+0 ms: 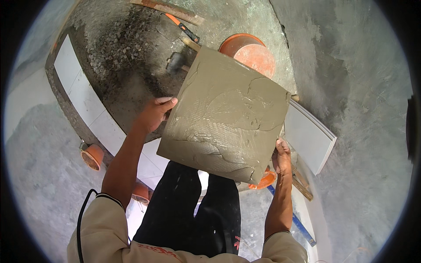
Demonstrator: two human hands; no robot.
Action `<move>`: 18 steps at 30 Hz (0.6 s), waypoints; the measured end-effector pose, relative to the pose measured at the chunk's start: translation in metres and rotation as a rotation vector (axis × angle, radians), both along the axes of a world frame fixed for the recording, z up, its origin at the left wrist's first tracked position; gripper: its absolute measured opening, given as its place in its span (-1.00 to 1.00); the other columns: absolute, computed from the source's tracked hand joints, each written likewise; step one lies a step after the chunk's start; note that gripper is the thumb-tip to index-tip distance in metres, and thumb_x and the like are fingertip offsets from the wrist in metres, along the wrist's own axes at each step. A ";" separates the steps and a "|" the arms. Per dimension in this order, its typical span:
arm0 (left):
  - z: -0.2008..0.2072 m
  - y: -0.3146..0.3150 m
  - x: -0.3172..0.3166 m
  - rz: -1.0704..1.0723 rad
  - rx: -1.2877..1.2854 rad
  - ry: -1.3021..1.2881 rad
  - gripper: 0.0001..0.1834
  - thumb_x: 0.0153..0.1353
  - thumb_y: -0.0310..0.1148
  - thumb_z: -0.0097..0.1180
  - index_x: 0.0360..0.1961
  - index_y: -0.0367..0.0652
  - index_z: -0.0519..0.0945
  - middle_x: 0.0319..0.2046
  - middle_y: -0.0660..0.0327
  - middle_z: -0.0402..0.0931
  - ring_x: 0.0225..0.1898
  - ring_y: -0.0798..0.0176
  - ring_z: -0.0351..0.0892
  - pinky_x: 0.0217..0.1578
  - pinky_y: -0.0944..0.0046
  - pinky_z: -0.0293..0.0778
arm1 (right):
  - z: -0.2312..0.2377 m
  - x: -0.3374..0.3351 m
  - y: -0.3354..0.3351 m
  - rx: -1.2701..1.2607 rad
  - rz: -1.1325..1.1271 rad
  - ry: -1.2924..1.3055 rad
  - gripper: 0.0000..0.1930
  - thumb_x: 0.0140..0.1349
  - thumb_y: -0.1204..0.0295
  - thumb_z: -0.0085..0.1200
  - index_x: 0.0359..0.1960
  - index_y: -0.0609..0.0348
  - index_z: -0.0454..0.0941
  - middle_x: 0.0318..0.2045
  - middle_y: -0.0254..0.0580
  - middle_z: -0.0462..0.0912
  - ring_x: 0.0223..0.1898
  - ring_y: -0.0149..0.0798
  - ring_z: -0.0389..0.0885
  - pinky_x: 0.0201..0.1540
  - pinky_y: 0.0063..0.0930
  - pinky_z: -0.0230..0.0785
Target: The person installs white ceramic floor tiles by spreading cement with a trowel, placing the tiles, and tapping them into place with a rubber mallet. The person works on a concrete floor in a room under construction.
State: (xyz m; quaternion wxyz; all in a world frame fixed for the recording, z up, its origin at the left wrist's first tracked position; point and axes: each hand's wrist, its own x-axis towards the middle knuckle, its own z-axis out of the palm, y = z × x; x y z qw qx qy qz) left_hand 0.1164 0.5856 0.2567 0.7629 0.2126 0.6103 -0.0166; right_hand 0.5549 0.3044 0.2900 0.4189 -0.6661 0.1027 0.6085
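Note:
Between my hands I hold a large square tile (223, 118), its upward face coated with wet grey mortar in uneven ridges. My left hand (155, 114) grips its left edge, the thumb resting near the rim and the other fingers mostly hidden beneath. At the lower right edge my right hand (282, 155) is closed on the tile, its fingers partly out of sight. A row of laid white tiles (90, 103) curves along the left and runs on below the held one. Further white tiles (309, 136) lie stacked just right of it.
Rubble and loose grit (118, 48) cover the ground at the far left. A mallet (176, 62), an orange-handled tool (182, 27) and a wooden board (169, 9) lie beyond the tile. An orange basin (254, 55) stands behind it. Small orange pots (93, 156) and a blue level (302, 229) sit nearer.

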 end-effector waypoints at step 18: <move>0.030 0.078 0.065 0.429 0.013 -0.129 -0.67 0.37 -0.44 0.36 0.12 -0.27 0.66 -0.13 0.15 0.75 -0.17 0.32 0.74 -0.14 0.30 0.70 | 0.023 0.094 0.116 0.015 -0.080 -0.009 -0.82 0.48 0.37 0.24 0.04 0.05 0.65 -0.10 -0.37 0.75 -0.06 -0.38 0.73 0.04 -0.39 0.63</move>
